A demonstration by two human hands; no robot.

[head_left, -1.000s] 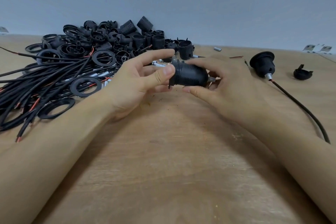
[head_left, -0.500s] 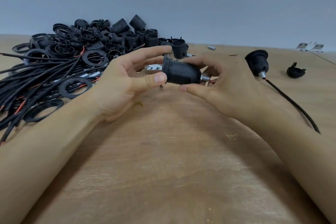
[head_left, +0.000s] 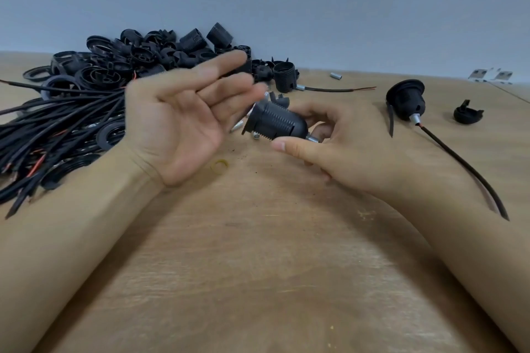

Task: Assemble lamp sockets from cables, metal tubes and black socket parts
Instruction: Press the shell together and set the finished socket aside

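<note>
My right hand (head_left: 347, 146) grips a black ribbed lamp socket (head_left: 276, 123) at its narrow end, where a short metal tube sticks out, and holds it tilted above the wooden table (head_left: 258, 252). My left hand (head_left: 183, 112) is open just left of the socket, palm up, fingers straight and blurred, touching nothing. A pile of black socket parts (head_left: 160, 51) lies at the back left. A bundle of black cables (head_left: 51, 117) with black rings runs along the left.
A finished socket with cable (head_left: 405, 99) lies at the right, its cable trailing toward the right edge. A black cap (head_left: 467, 114) sits beyond it. A loose metal tube (head_left: 335, 76) and a cable with tube (head_left: 329, 89) lie near the back wall.
My left hand has let go of the socket's wide end and opened, moving up and left. My right hand keeps the socket, now tilted with its wide end up-left.
</note>
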